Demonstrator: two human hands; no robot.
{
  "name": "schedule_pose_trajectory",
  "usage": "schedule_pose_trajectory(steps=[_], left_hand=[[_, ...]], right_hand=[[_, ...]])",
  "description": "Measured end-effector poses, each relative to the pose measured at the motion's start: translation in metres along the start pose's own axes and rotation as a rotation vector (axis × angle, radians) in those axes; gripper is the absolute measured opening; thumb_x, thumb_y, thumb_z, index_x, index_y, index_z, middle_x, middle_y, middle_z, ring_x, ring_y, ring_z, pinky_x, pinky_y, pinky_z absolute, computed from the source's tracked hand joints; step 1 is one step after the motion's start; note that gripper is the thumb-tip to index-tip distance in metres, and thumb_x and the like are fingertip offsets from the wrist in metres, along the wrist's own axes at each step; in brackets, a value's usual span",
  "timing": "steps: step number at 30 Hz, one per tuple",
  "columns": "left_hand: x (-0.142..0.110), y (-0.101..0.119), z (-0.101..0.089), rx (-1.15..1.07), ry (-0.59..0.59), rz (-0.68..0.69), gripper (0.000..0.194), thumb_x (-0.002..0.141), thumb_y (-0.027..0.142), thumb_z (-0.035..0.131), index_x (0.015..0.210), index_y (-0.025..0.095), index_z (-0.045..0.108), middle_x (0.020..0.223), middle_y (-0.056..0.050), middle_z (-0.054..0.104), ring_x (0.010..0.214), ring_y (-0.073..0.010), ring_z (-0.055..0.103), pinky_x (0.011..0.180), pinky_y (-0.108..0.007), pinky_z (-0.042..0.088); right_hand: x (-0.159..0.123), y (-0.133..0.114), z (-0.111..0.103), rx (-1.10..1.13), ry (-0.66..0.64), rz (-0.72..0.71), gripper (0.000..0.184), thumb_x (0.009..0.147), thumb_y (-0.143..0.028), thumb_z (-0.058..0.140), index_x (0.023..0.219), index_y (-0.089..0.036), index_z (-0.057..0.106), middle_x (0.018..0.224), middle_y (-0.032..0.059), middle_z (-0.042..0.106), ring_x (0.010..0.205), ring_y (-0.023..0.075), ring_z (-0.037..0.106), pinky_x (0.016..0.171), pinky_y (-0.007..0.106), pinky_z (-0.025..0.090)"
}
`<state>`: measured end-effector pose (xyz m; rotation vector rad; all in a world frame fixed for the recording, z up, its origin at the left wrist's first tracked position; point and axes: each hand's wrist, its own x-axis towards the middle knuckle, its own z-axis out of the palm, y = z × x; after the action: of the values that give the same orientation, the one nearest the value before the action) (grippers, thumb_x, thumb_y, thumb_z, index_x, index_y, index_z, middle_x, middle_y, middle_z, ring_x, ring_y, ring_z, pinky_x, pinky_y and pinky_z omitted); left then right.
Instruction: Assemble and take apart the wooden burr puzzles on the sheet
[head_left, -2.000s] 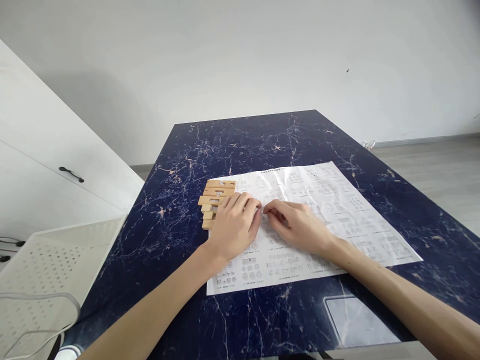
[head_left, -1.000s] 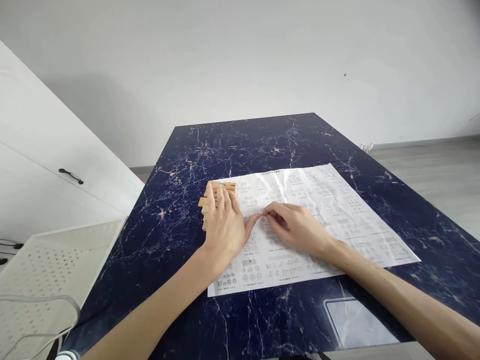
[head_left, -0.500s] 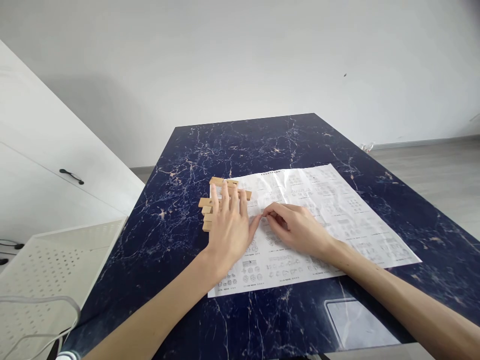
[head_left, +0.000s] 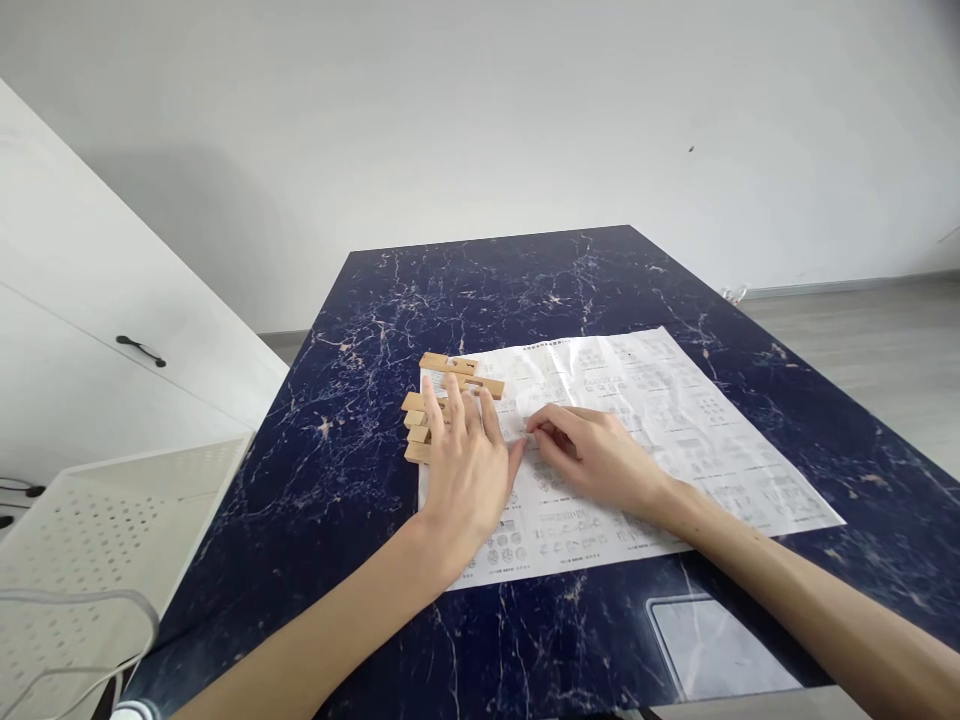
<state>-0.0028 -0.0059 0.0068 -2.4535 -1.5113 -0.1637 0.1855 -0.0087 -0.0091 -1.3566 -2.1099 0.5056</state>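
Note:
Several notched wooden puzzle pieces [head_left: 487, 387] lie in a loose column along the left edge of a printed instruction sheet [head_left: 645, 400]. My left hand [head_left: 469, 475] is spread over them, fingers apart, hiding part of the lower pieces. Its fingertips are at or just above the wood; I cannot tell whether they touch. On the sheet rests my right hand [head_left: 592, 450], its thumb and forefinger brought together close to my left thumb. Whatever is between those fingertips, if anything, is too small to make out.
The sheet lies on a dark blue marbled table [head_left: 480, 290]. A pale rectangular panel [head_left: 720, 645] shows at the near edge. To the left stand a white cabinet [head_left: 90, 260] and a perforated white surface [head_left: 90, 540] with a cable [head_left: 82, 597].
My left hand has drawn slightly toward me and right, uncovering more of the upper wooden pieces. One piece on the left has shifted slightly right. My right hand has barely moved.

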Motion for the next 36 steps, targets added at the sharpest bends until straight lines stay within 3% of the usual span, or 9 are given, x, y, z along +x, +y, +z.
schedule_pose_trajectory(steps=[4,10,17,22,25,29,32,36], left_hand=[[-0.002,0.004,-0.002,0.012,0.005,-0.048,0.074,0.109,0.05,0.046,0.155,-0.009,0.046,0.154,-0.032,0.055,0.16,-0.0505,0.021,0.13,-0.076,0.003],[-0.006,0.005,0.0,-0.02,0.0,-0.07,0.07,0.11,0.05,0.041,0.154,-0.004,0.051,0.143,-0.028,0.066,0.162,-0.0489,0.019,0.127,-0.081,0.003],[-0.002,0.004,-0.003,-0.003,-0.014,0.032,0.065,0.111,0.042,0.042,0.152,-0.008,0.051,0.149,-0.03,0.06,0.159,-0.0497,0.027,0.13,-0.076,0.011],[0.001,-0.002,0.001,-0.087,0.026,0.22,0.057,0.112,0.034,0.039,0.158,0.002,0.046,0.159,-0.018,0.056,0.162,-0.0438,0.023,0.132,-0.07,0.017],[0.006,-0.011,0.005,-0.117,0.072,0.259,0.063,0.112,0.043,0.038,0.162,0.004,0.041,0.171,-0.017,0.038,0.164,-0.0406,0.021,0.134,-0.061,0.02],[0.015,-0.027,0.011,-0.12,0.063,0.104,0.094,0.105,0.069,0.041,0.168,0.001,0.023,0.175,-0.024,0.022,0.165,-0.0421,0.015,0.134,-0.064,0.013],[0.02,-0.035,0.016,-0.128,0.008,0.04,0.111,0.098,0.083,0.035,0.17,0.001,0.015,0.175,-0.025,0.021,0.165,-0.0435,0.013,0.134,-0.065,0.007],[0.021,-0.036,0.017,-0.152,-0.087,0.0,0.108,0.099,0.085,0.024,0.171,0.004,0.016,0.174,-0.023,0.027,0.164,-0.0427,0.018,0.133,-0.067,0.007]], right_hand=[[0.0,0.001,0.001,0.005,-0.002,0.01,0.021,0.1,-0.023,0.047,0.105,-0.02,0.067,0.083,0.0054,0.074,0.066,0.0187,0.064,0.062,0.034,0.045],[0.0,0.001,0.0,0.0,0.006,0.003,0.021,0.1,-0.023,0.047,0.104,-0.02,0.067,0.084,0.0057,0.075,0.068,0.0188,0.065,0.064,0.034,0.045],[0.0,0.001,0.0,-0.002,0.005,-0.009,0.021,0.1,-0.021,0.047,0.104,-0.019,0.068,0.084,0.0057,0.075,0.064,0.0172,0.063,0.063,0.033,0.044],[-0.001,0.001,0.001,-0.003,-0.011,0.003,0.019,0.099,-0.021,0.047,0.1,-0.019,0.067,0.085,0.0062,0.075,0.067,0.0178,0.064,0.062,0.032,0.044],[-0.001,0.001,0.001,0.002,-0.003,0.009,0.019,0.099,-0.021,0.047,0.101,-0.019,0.066,0.085,0.0062,0.075,0.067,0.0182,0.064,0.063,0.033,0.045],[-0.001,0.001,0.0,0.004,0.007,-0.005,0.021,0.099,-0.022,0.047,0.104,-0.02,0.067,0.085,0.0059,0.075,0.066,0.018,0.064,0.063,0.033,0.044],[-0.001,0.001,-0.001,-0.008,0.009,-0.008,0.021,0.099,-0.021,0.046,0.103,-0.02,0.067,0.082,0.0052,0.074,0.062,0.0168,0.06,0.06,0.033,0.042],[0.0,0.0,-0.001,-0.018,0.012,-0.002,0.021,0.098,-0.021,0.046,0.103,-0.02,0.067,0.077,0.0041,0.072,0.057,0.0162,0.057,0.058,0.033,0.04]])
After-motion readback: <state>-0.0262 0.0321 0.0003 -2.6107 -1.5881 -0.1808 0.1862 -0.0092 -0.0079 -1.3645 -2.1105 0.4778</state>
